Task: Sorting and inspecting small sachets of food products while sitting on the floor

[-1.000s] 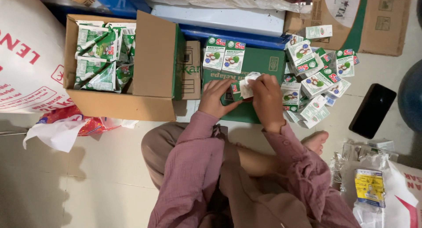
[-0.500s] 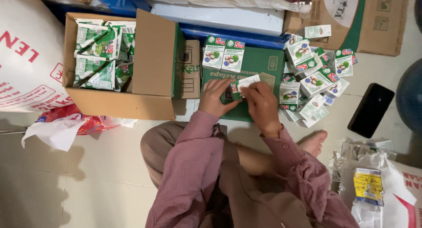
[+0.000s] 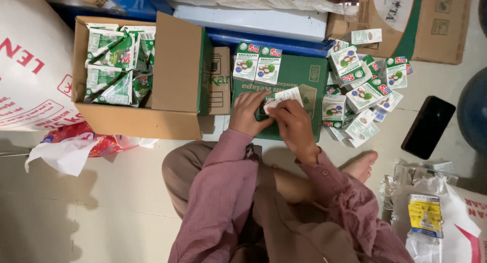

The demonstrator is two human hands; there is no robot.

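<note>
Small carton (image 3: pixel 282 97) btwn fingertips of left hand (image 3: pixel 248 113) & right hand (image 3: pixel 293 125)

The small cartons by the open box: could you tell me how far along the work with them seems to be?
Done: flattened cartons already fill the cardboard box, and two flat ones lie on the green box. In hand: the left hand and right hand press one carton flat. Left: a heap of cartons waits on the right.
</note>
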